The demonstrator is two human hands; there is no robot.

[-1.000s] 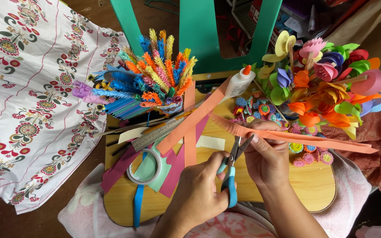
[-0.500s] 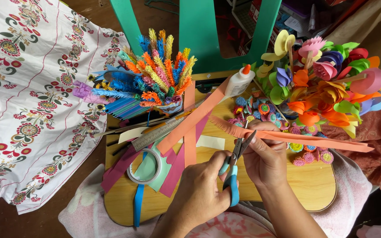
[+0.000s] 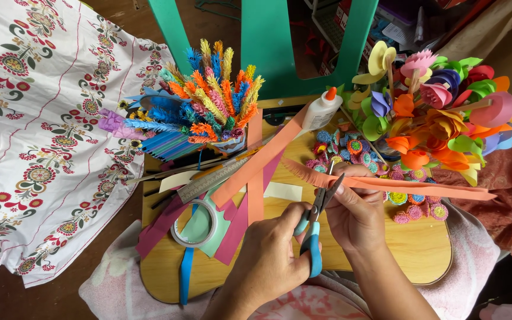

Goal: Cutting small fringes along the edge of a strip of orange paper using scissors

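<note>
From the head view, the left hand (image 3: 268, 261) grips blue-handled scissors (image 3: 314, 228), fingers closed through the handles. The right hand (image 3: 355, 214) pinches an orange paper strip (image 3: 398, 185) above a wooden board (image 3: 422, 249); the blades seem to meet its fringed edge

Both forearms rise from the near edge of the wooden board and meet at its middle, the left hand (image 3: 271, 258) curled knuckles-up with fingers through the handles of the scissors (image 3: 315, 222), the right hand (image 3: 355, 214) just beside it, fingers pinching the orange paper strip (image 3: 410, 188).
</note>
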